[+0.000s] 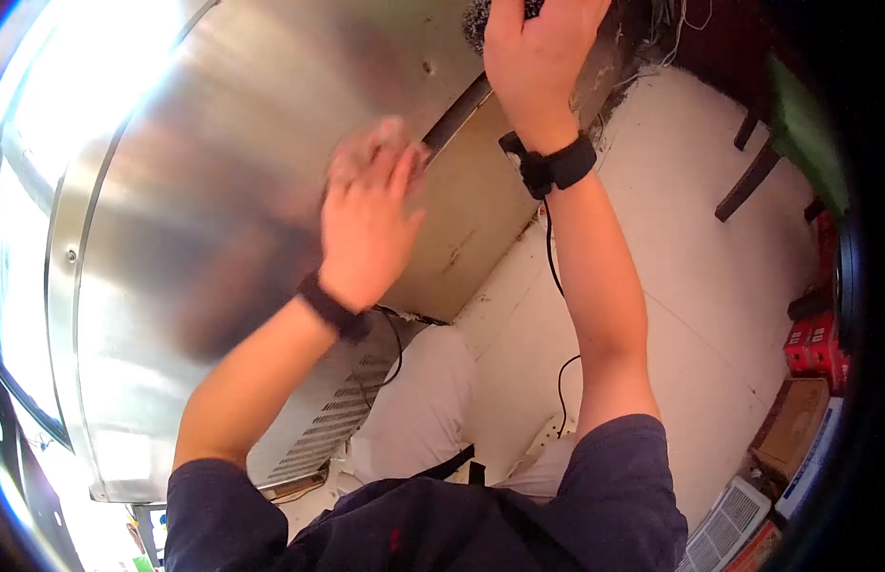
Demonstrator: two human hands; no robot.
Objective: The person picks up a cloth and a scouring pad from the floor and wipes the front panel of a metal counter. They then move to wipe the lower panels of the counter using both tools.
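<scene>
My left hand [369, 234] is smeared by motion over the side of a large stainless steel cabinet [242, 172]. Its fingers press on a crumpled pinkish-brown rag [352, 157], whose outline is blurred. At the top edge of the view, my right hand [542, 43] grips a dark grey, fuzzy scrubbing cloth [477, 24] near the cabinet's far lower edge. Part of that cloth lies hidden behind the fingers. Black bands circle both wrists, and a thin black cable [554, 248] runs from the right one.
Below the steel is a stained beige panel [480, 200], meeting the pale tiled floor [700, 276]. A green-topped stool [806, 143] stands at right. Red boxes [816, 348], a cardboard box [788, 429] and a white vented unit [728, 524] line the lower right. Loose wires [666, 57] hang at the top.
</scene>
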